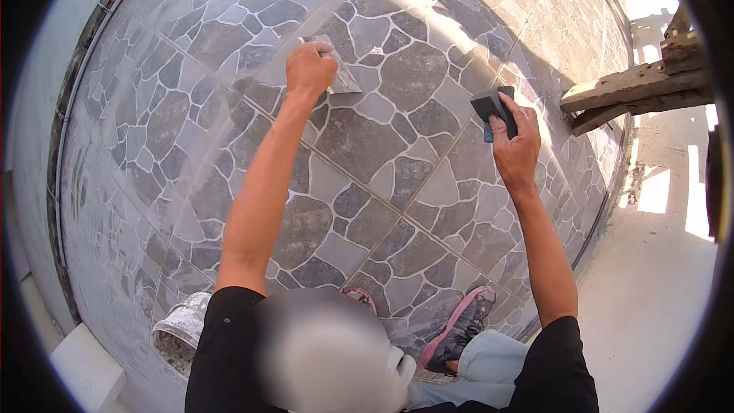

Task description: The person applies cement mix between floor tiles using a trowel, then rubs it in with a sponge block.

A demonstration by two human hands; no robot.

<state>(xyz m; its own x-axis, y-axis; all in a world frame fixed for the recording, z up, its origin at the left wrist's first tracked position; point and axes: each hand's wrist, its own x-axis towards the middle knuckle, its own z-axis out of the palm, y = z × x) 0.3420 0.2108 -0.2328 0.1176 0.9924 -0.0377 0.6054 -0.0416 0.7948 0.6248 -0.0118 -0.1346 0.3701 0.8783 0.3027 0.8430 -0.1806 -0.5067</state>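
Observation:
My left hand is wrapped round the handle of a flat trowel, its pale, smeared blade low over the stone-pattern tiles. Between the thumb and fingers of my right hand is a dark green and black flat pad, with a bit of blue at its lower edge. Its exact kind I cannot tell. Pale joint lines run between the stone shapes, and grey smears lie on the tiles near the trowel.
A white bucket, coated with dried material, stands at my left. Wooden beams jut in from the right. A pale wall with a dark strip along its foot borders the left side. My shoe rests on the tiles.

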